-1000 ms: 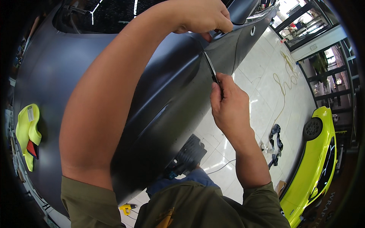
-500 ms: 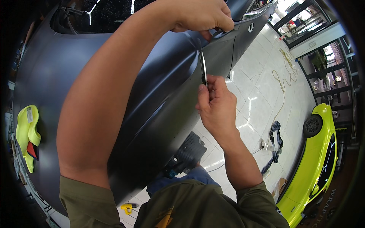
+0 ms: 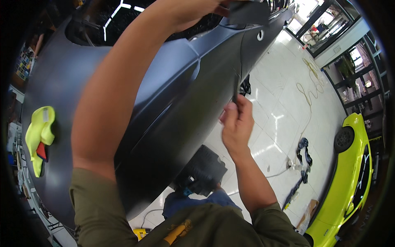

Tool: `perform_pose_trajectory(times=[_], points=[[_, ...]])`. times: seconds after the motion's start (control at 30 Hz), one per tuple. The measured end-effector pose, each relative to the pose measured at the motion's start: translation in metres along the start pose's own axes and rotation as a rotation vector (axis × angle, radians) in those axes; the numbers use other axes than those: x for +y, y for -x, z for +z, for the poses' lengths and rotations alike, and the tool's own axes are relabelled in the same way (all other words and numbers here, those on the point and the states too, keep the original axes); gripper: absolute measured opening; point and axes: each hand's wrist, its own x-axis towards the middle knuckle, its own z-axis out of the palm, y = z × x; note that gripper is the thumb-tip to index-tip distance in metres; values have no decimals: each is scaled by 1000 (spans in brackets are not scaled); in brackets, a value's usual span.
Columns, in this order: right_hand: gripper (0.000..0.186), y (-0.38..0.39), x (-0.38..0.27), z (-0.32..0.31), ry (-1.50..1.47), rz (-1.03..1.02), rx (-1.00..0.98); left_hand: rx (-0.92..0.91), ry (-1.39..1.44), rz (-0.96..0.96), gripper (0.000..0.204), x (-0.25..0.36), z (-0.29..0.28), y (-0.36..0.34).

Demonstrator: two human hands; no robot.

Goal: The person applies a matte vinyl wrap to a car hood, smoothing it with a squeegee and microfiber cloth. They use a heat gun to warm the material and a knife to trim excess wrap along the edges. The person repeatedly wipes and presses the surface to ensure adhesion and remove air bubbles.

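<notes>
My left hand (image 3: pixel 205 10), at the upper middle, grips a dark piece of film (image 3: pixel 249 15) lifted above the matte dark-grey car body (image 3: pixel 187 103), beside the windshield edge. My right hand (image 3: pixel 236 123) is closed on a slim dark tool (image 3: pixel 236 86), whose tip points up toward a thin seam on the front fender, beside a small oval opening (image 3: pixel 260 35). The tool is slightly blurred.
A neon-yellow glove-like item (image 3: pixel 39 129) with red lies on the hood. Right of the car, the tiled floor (image 3: pixel 279 111) holds a hose, crumpled dark material (image 3: pixel 303 152) and a black board (image 3: pixel 199 171). A yellow car (image 3: pixel 345 197) stands at the right; a yellow tool (image 3: pixel 140 234) lies below.
My left hand has pulled up and away from the fender, now with the dark film lifted in it. My right hand and tool have moved downward from the hood seam, and the view has shifted.
</notes>
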Motion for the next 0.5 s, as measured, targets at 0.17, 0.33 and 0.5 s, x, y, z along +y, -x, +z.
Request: perform_pose_trajectory(times=[0.17,0.33,0.5], points=[[27,12,47,-79,-78,154,-145,134,-215,-50,23,5,4,81],[32,58,107,-146,-98,298,-399,146,12,-405,15,-5,110,304],[53,171,279,-250,679,41,-988,254,-948,-1398,29,-128,245,680]])
